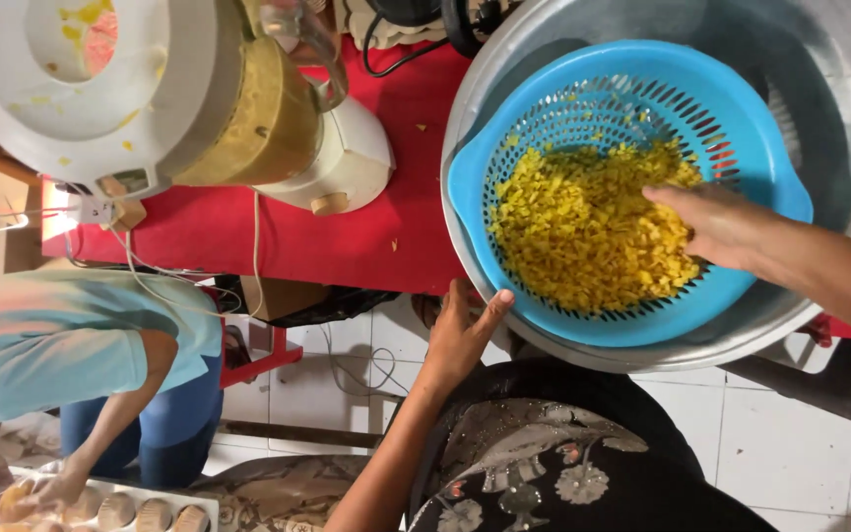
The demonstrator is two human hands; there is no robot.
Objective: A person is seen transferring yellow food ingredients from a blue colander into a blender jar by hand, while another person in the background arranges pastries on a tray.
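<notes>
Reaching into the blue colander (504, 128), the right hand (716, 222) rests flat, fingers loosely spread, on the yellow chopped pieces (583, 232). Left hand (460, 330), fingers open, steadies the metal basin (839, 99)'s rim. By the look, chopping's finished, with the heap yet to be dealt with.

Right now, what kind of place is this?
Probably a home or small kitchen where food is being made. A blender stands on a red table, the right hand rests on yellow food pieces in a blue colander, and the floor is white tile.
</notes>
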